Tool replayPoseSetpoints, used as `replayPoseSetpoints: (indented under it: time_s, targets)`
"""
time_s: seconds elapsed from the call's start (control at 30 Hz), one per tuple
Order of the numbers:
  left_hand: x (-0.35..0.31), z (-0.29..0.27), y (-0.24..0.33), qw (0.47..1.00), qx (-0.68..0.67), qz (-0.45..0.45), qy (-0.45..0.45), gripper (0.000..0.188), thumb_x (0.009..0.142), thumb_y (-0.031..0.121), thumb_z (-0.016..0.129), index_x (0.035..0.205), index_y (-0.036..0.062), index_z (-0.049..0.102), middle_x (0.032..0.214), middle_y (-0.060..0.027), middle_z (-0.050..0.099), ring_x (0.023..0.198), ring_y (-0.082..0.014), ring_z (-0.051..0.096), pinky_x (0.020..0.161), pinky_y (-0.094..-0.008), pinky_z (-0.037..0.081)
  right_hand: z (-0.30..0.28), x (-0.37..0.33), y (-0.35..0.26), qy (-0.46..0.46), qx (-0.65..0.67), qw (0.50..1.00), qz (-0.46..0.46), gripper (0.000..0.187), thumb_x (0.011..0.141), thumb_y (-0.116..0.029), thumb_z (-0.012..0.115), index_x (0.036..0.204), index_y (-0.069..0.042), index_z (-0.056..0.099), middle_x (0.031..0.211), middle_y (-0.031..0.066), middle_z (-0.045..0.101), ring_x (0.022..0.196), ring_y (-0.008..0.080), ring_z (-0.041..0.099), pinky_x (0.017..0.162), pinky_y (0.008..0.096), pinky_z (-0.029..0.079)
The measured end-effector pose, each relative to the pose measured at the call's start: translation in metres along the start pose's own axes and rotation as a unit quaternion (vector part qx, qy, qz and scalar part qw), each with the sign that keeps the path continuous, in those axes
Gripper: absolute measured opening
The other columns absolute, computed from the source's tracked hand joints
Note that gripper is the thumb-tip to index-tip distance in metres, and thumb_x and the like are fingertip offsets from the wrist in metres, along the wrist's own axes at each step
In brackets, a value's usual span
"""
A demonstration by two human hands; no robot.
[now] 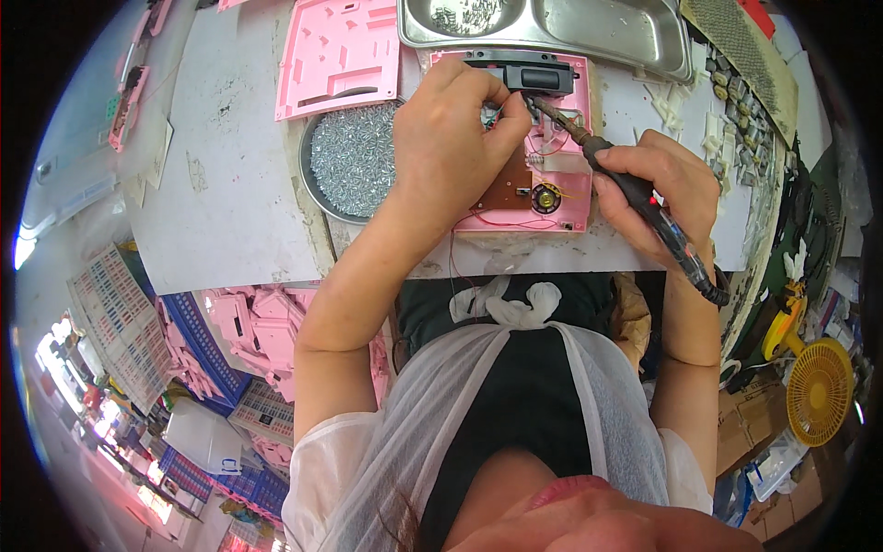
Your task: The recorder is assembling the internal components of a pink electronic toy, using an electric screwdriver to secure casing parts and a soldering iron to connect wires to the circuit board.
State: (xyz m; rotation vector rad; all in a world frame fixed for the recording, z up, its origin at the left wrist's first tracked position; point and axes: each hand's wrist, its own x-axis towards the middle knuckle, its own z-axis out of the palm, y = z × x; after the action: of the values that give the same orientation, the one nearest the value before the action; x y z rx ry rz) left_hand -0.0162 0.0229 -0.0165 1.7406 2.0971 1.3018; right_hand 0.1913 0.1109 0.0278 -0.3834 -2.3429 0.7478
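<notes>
A pink plastic housing (578, 138) lies on the table in front of me, with a brown circuit board (504, 189), a small round black part (545, 199) and thin wires inside. Along its far edge sits a black plastic module (535, 77). My right hand (679, 184) grips a soldering iron (635, 190), its metal tip pointing up and left to the near side of the module. Close to that tip, my left hand (451, 138) is pinched over the housing. Whatever lies between its fingertips is hidden.
Left of the housing stands a round metal bowl (307, 175) of small screws. Behind it lies a pink cover (338, 51). A steel tray (552, 39) with metal bits is at the back. Small parts (727, 101) lie to the right. A yellow fan (819, 391) stands lower right.
</notes>
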Motion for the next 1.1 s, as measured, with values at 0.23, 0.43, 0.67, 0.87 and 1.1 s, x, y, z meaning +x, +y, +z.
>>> replayPoseSetpoints:
  time_s: [0.23,0.43,0.67,0.87,1.1]
  targets:
    - [-0.003,0.002,0.002,1.0,0.024,-0.006,0.007,0.009,0.075,0.008,0.076,0.076,0.0055,0.068,0.074,-0.0048,0.058,0.063,-0.0195,0.058,0.056,-0.0315,0.048,0.001,0.0,0.003,0.004,0.0,1.0,-0.013,0.031,0.071,0.001,0.079,0.1,-0.004,0.07,0.073,0.0068,0.066,0.054,0.0188,0.054,0.049,0.0301,0.043]
    - [-0.003,0.003,0.003,0.999,0.035,-0.002,0.01,0.01,0.075,0.009,0.076,0.078,0.0048,0.068,0.076,-0.0058,0.059,0.065,-0.0215,0.059,0.058,-0.0332,0.049,-0.004,0.0,0.001,-0.006,0.032,0.999,0.037,0.032,0.072,-0.003,0.083,0.101,-0.005,0.07,0.069,0.0063,0.063,0.054,0.0194,0.054,0.05,0.0297,0.042]
    - [-0.004,0.005,0.002,0.999,0.03,-0.008,0.013,0.009,0.075,0.009,0.076,0.078,0.0046,0.068,0.076,-0.0061,0.059,0.064,-0.021,0.059,0.058,-0.0331,0.049,-0.011,-0.008,-0.005,0.006,0.011,1.0,0.023,0.032,0.072,-0.004,0.083,0.101,-0.005,0.07,0.065,0.0059,0.058,0.053,0.0184,0.053,0.048,0.029,0.039]
    - [-0.003,0.003,0.003,0.999,0.034,-0.003,0.015,0.009,0.075,0.009,0.076,0.077,0.0049,0.068,0.075,-0.0056,0.059,0.063,-0.02,0.059,0.057,-0.0324,0.049,-0.023,-0.016,-0.01,0.026,0.015,0.999,0.032,0.03,0.073,-0.002,0.081,0.1,-0.003,0.07,0.065,0.0052,0.056,0.053,0.0165,0.051,0.047,0.0282,0.037]
    - [-0.003,0.003,0.002,0.999,0.035,0.001,0.012,0.013,0.075,0.012,0.077,0.074,0.0079,0.065,0.079,-0.0068,0.059,0.065,-0.0258,0.061,0.055,-0.037,0.051,-0.022,-0.02,-0.004,0.045,0.025,0.998,0.044,0.03,0.074,-0.002,0.081,0.101,-0.002,0.069,0.065,0.0054,0.056,0.053,0.0156,0.05,0.047,0.0278,0.035]
